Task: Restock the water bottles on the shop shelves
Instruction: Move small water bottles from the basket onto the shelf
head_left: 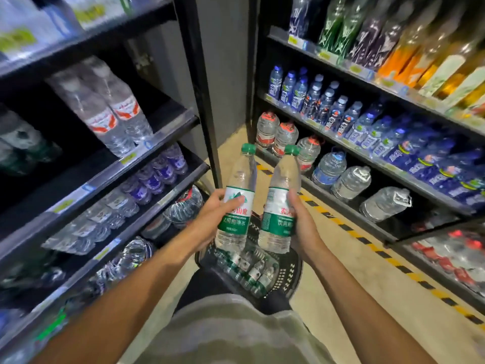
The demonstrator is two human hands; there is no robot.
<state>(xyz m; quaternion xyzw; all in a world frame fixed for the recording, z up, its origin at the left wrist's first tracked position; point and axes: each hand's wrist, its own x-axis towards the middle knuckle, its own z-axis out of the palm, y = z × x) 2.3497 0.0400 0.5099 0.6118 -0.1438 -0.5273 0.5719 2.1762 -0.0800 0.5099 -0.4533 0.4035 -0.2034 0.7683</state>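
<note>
Two clear water bottles with green caps and green-and-white labels are held upright side by side in the middle of the head view. My left hand grips the left bottle around its label. My right hand grips the right bottle the same way. Below them on the floor sits a black basket with several more green-labelled bottles lying in it. The black shelves on the left carry rows of water bottles and have a dark gap on the middle tier.
The right shelving holds blue-labelled bottles, large water jugs on the bottom tier and coloured drinks above. A yellow-and-black striped line runs along the beige floor beside it. A black post stands between the two shelf units.
</note>
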